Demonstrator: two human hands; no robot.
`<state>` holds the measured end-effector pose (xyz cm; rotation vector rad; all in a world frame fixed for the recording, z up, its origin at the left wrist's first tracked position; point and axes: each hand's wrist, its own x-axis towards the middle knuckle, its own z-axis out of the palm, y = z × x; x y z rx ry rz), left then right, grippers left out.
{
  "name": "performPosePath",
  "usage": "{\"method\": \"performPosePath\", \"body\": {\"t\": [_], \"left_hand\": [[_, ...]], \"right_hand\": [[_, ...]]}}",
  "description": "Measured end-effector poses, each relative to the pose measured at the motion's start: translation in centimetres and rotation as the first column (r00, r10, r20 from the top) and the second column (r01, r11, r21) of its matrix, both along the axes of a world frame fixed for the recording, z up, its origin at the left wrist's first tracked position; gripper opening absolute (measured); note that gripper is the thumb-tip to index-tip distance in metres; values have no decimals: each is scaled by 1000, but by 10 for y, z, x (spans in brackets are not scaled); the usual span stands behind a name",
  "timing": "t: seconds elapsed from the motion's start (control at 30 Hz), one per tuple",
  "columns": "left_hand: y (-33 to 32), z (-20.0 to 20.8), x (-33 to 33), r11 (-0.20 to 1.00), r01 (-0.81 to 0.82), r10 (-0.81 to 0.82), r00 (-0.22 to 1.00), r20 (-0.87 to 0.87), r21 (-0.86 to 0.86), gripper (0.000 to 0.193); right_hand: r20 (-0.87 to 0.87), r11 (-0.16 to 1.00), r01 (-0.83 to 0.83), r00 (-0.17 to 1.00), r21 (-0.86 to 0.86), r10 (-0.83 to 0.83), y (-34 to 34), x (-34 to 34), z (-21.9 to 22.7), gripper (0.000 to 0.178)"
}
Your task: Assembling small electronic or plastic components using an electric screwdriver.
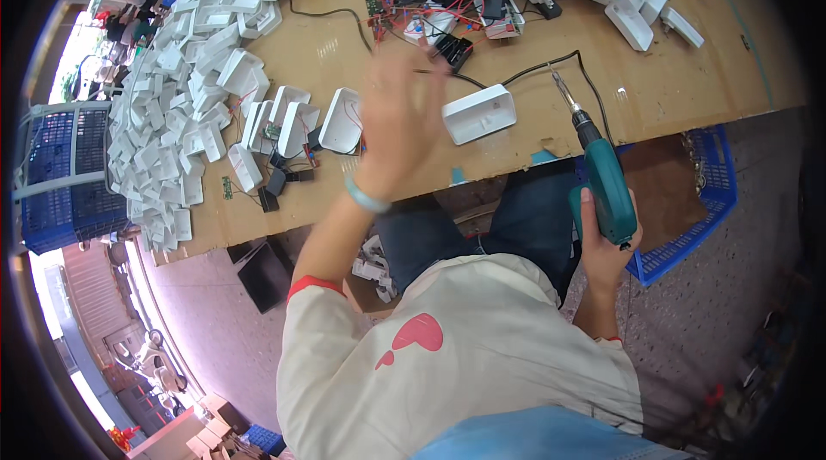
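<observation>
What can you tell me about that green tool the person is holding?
The electric screwdriver has a teal, plastic-looking body, a black collar and a thin metal bit pointing up and away toward the wooden table. The right hand grips its handle from below, holding it tilted just off the table's near edge. A black cable lies on the table near its tip.

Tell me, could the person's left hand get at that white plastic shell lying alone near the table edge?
Probably yes: the left hand hovers open just beside the white shell, with nothing between them.
</observation>
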<state>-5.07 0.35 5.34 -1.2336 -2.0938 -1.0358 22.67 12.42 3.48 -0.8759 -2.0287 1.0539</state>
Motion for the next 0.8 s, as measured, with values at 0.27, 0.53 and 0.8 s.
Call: {"method": "performPosePath", "body": {"t": [0.27, 0.53, 0.8], "left_hand": [[49, 26, -99, 735, 173, -191, 981, 44, -656, 19], [-43, 38, -51, 991, 114, -52, 822, 566, -74, 17], [1, 28, -26, 995, -24, -31, 845, 534, 95, 36]], "right_hand": [[-49, 997, -73, 996, -28, 72, -6, -1, 6, 29], [2, 999, -31, 1000, -33, 31, 1, 1, 5, 29], [-57, 999, -52, 997, -14, 51, -8, -8, 13, 19]]}}
